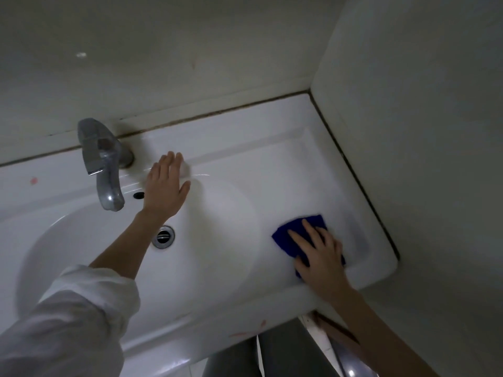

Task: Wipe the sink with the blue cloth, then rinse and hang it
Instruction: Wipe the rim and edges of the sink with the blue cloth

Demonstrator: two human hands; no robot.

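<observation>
The sink point(340, 164) filled the middle of the frame, its drain point(162, 237) left of centre in the bowl. The faucet point(103, 164) stood at upper left. The cloth point(294, 235) lay on the ledge at right, under the right hand point(321, 254); the left hand point(166, 186) rested just right of the faucet.

Dim, soft (perhaps motion-blurred); edges warped
</observation>
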